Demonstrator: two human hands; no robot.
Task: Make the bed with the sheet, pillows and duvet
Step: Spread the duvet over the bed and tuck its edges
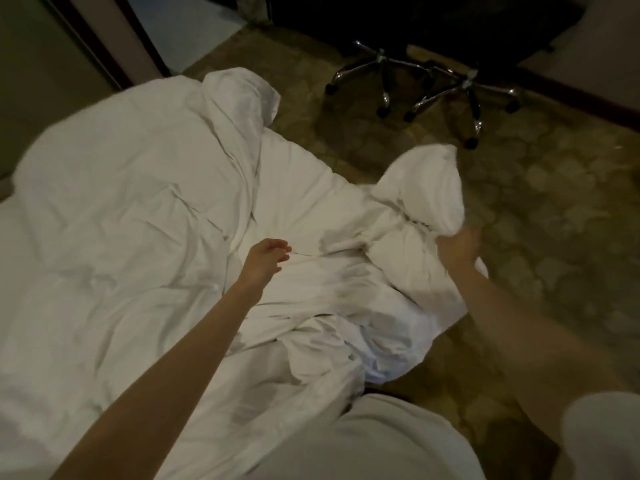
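Head view, looking down over the bed. The white duvet (145,202) lies crumpled across the left and centre of the frame, with a bunched fold rising at upper centre and loose folds spilling off the mattress edge toward lower centre, where a bluish-white layer (381,362) shows beneath; I cannot tell whether that layer is the sheet or part of the cover.

My right hand (457,247), at centre right and blurred, has its grip closed around a gathered corner of the duvet, so that a puffed lobe of fabric stands up above my fist. I hold it there, I judge, because a corner gives the best handle for shaking the filling flat and pulling the cover square to the bed.

My left hand (266,258), at the centre of the frame, holds nothing: the fingers are loosely spread just above the fabric, near a crease. It appears poised to take a second hold or to press the cloth down, though I cannot tell which.

No pillows are visible. Beyond the bed, at upper right, two chrome chair bases (433,81) stand on the patterned carpet (554,202), well apart from the duvet. The task seems at an early stage.
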